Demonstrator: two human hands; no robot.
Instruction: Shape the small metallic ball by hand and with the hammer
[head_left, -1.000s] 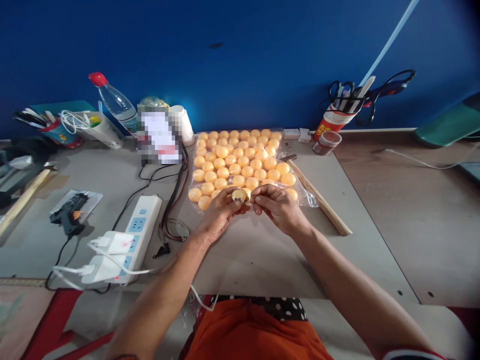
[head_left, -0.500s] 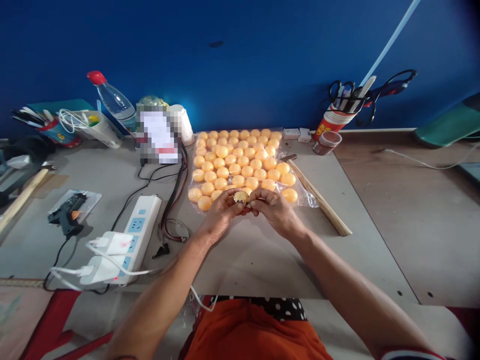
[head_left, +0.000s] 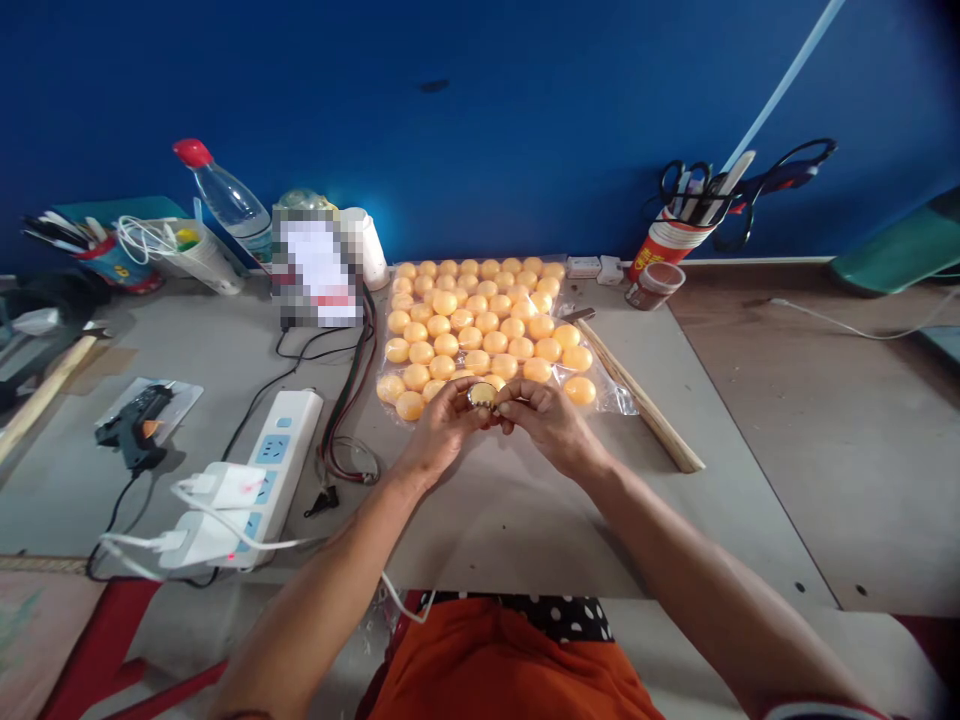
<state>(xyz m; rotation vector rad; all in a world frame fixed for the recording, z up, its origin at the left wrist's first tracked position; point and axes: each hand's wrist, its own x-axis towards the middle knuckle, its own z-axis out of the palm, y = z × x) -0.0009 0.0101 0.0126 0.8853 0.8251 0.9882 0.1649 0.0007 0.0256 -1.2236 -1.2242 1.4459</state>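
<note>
A small round piece with a gold-coloured face and a shiny rim (head_left: 481, 394) is held up between both hands; its exact kind I cannot make out. My left hand (head_left: 444, 422) pinches it from the left with thumb and fingers. On the other side, the fingers of my right hand (head_left: 551, 418) are closed at its right lower edge. Whether a second tiny part sits in that pinch is hidden. Just behind the hands lie orange balls (head_left: 495, 342) packed in clear plastic on the grey table (head_left: 517, 530).
Right of the balls lies a hammer with a wooden handle (head_left: 645, 400). A cup of tools (head_left: 670, 240) and a small jar (head_left: 655, 286) stand at the back right. At left are a white power strip (head_left: 289, 430), a glue gun (head_left: 135, 425) and a tilted bottle (head_left: 232, 210).
The round piece is tipped slightly and shows more of its rim beads. The right fingers have shifted a little at its edge; both hands stay in place.
</note>
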